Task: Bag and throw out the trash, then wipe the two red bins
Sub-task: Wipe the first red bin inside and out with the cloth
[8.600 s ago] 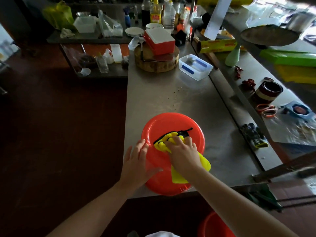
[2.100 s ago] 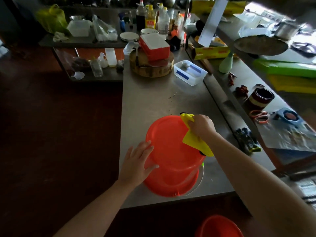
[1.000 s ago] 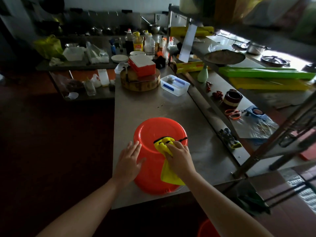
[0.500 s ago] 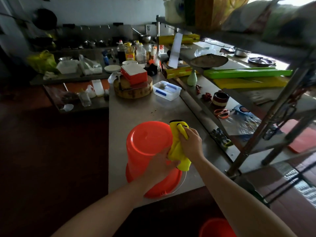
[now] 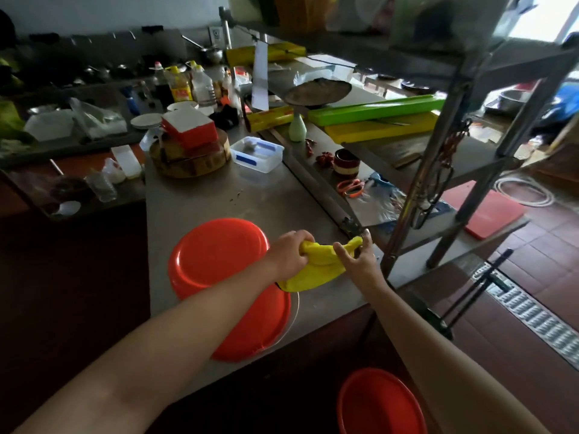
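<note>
We have lifted the cloth (image 5: pixel 316 267) off the upturned bin (image 5: pixel 219 255) on the desk (image 5: pixel 250 198). Our left hand (image 5: pixel 289 253) and right hand (image 5: pixel 355 256) now each pinch an end. We judge we are refolding before more wiping.

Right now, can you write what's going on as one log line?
step: bin wiping | left hand: gripping yellow cloth | right hand: gripping yellow cloth | upside-down red bin: on steel table | second red bin: on floor

Pretty dim kitchen. Steel counter (image 5: pixel 269 198) in the middle, metal shelf rack (image 5: pixel 438 170) right beside it, red tile floor (image 5: pixel 539 296) past the rack, daylight from a window (image 5: pixel 545 17) behind it.
</note>
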A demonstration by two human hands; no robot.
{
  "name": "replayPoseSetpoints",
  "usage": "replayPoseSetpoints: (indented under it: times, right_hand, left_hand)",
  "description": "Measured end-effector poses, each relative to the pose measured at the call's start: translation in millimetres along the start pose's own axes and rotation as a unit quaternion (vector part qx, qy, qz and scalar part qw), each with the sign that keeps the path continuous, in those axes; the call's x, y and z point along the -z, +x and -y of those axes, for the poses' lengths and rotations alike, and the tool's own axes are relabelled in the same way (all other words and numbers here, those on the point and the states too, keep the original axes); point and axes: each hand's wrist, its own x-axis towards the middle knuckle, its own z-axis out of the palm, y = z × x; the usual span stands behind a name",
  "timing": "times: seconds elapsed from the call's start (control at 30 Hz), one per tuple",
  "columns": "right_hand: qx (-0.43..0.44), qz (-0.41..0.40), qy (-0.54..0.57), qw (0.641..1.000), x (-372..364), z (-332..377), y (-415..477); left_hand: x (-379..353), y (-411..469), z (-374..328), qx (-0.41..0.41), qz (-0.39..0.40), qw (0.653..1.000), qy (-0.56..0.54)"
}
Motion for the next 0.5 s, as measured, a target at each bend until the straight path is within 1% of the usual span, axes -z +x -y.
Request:
replayPoseSetpoints:
  times: [0.1, 0.2, 0.3, 0.4, 0.5]
  right_hand:
    - [0.027, 0.019, -0.025, 0.999, 24.3, -15.9, -1.2]
    - [0.075, 0.083, -0.14, 0.984, 40.2, -32.3, -0.6]
    - [0.067, 0.157, -0.233, 0.957, 44.4, -44.5, 5.3]
    - [0.06, 0.198, -0.288, 0.935, 41.7, -56.2, 13.9]
    - [0.059, 0.2, -0.312, 0.927, 37.6, -70.0, 25.0]
  left_hand:
    - [-7.8, 21.9, -13.5, -0.024, 0.04, 0.998, 0.042]
    - [-20.1, 36.5, -22.7, -0.03, 0.084, 0.995, 0.053]
    - [-35.5, 43.0, -28.1, -0.045, 0.123, 0.99, 0.046]
    - [-48.4, 46.0, -31.5, -0.058, 0.128, 0.99, 0.028]
    - [-56.3, 49.5, -28.9, -0.061, 0.126, 0.99, 0.016]
